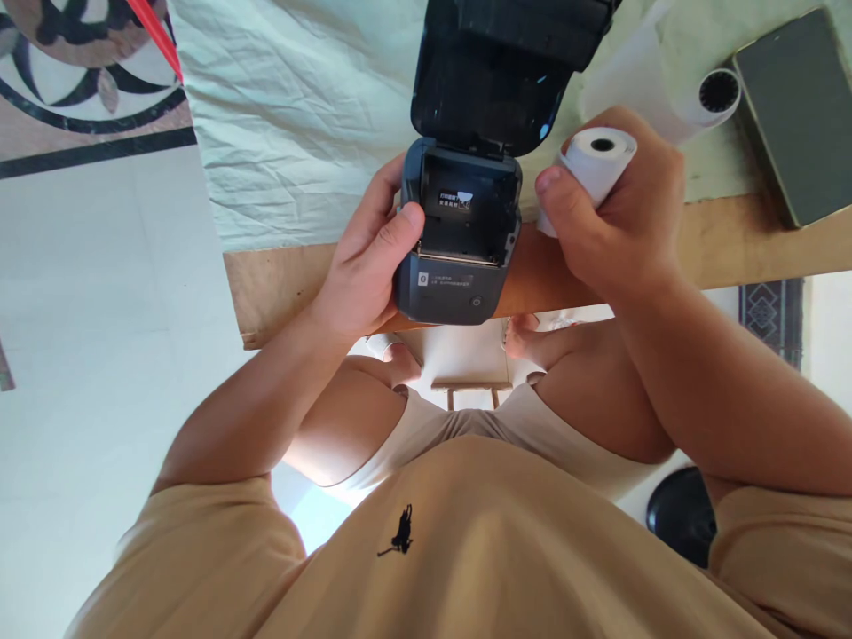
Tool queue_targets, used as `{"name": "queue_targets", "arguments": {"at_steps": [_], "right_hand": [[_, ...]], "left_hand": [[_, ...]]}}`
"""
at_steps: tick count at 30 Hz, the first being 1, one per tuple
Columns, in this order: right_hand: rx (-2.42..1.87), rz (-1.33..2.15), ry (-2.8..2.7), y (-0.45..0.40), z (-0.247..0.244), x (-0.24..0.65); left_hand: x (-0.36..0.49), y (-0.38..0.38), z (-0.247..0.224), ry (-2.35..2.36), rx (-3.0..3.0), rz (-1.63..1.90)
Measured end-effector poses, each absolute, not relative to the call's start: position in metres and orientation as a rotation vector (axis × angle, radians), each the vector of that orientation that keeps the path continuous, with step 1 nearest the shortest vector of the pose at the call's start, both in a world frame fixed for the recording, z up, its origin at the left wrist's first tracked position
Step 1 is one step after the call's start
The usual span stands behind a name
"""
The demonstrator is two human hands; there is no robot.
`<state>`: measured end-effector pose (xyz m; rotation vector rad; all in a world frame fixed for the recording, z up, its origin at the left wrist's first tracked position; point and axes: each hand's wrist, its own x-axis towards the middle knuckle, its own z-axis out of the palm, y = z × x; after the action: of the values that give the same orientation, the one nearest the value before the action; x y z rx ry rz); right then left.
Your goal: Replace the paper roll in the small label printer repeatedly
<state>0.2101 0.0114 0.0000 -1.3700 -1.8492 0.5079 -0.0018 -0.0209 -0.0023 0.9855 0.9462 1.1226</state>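
My left hand (373,244) grips the left side of a small dark label printer (447,293), thumb on its front rim. The printer's black lid (496,80) is swung up and back, and its paper bay shows no roll inside. Just to the right, my right hand (619,204) is closed round a white paper roll (603,164), its dark hollow core facing up. The roll is apart from the printer. Most of the right fingers are hidden behind the roll.
A pale green cloth (299,115) covers much of the wooden table (286,284). At the right lie another roll with a dark core (719,90), a strip of translucent paper (639,71) and a dark flat phone-like slab (799,115). A red strip (156,35) crosses the left cloth edge.
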Motion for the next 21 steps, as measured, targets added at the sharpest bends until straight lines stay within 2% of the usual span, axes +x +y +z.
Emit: {"name": "queue_targets", "arguments": {"at_steps": [8,16,21], "right_hand": [[-1.460,0.340,-1.959,0.025,-0.002,0.221],[-1.431,0.389,-2.038,0.021,-0.001,0.221],[-1.357,0.136,-1.868,0.020,0.008,0.249]], "left_hand": [[-0.001,-0.021,0.000,0.939,0.962,1.102],[-0.002,-0.022,0.001,0.902,0.951,1.114],[-0.004,-0.022,-0.001,0.938,0.951,1.099]]}}
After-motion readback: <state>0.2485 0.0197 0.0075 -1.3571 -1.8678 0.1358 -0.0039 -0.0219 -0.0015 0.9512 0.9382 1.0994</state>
